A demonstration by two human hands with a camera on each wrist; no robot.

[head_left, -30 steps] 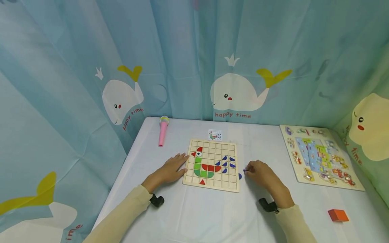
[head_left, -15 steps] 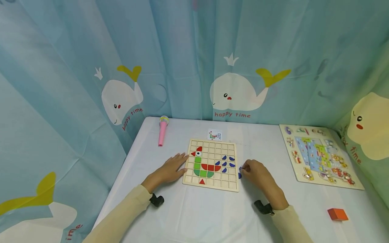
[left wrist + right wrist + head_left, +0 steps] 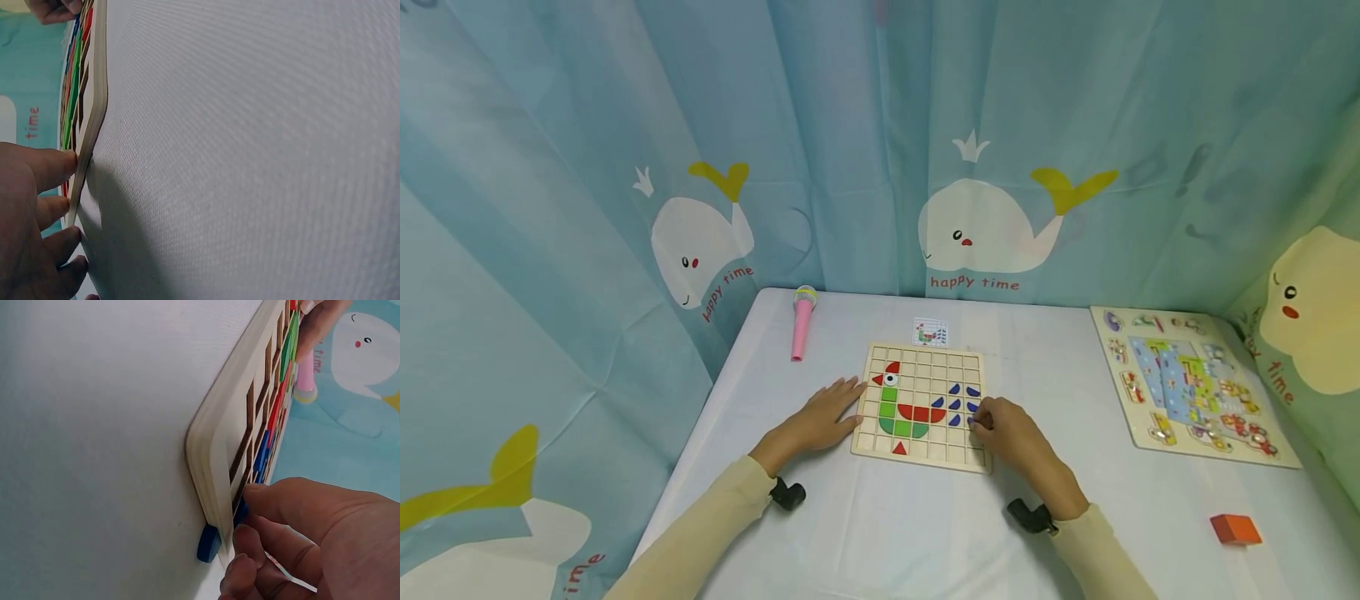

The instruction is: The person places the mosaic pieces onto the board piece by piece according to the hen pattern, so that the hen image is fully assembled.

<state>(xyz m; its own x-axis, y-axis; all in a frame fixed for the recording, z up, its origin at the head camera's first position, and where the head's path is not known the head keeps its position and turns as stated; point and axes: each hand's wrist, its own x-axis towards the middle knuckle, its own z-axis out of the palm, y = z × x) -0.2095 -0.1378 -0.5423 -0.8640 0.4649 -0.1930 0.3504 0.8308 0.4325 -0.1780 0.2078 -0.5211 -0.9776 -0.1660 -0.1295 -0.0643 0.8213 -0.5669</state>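
A wooden grid board [image 3: 951, 457] lies on the table, with red, green and blue flat pieces set in a bird pattern. Straight fingers of my left hand [image 3: 817, 417] rest along its left edge; in the left wrist view the fingertips touch the rim. Over the board's right side, my right hand [image 3: 1017, 440] pinches a blue half-round piece [image 3: 241, 513] between thumb and fingers, partly hidden by them. Another blue piece [image 3: 209, 544] lies on the table against the board's outer edge. Several blue pieces [image 3: 954, 405] sit in nearby cells. A red triangle [image 3: 899, 448] lies in a lower cell.
A small picture card [image 3: 930, 332] with a matching bird lies behind the board. To the left is a pink toy microphone [image 3: 802, 327]. A picture puzzle board [image 3: 1138, 429] lies at right, and an orange block [image 3: 1236, 529] at front right. A whale-print curtain [image 3: 850, 167] hangs behind.
My right hand has moved left with the blue half-round piece, from the table beside the board to over its right column. My left hand has stayed put.
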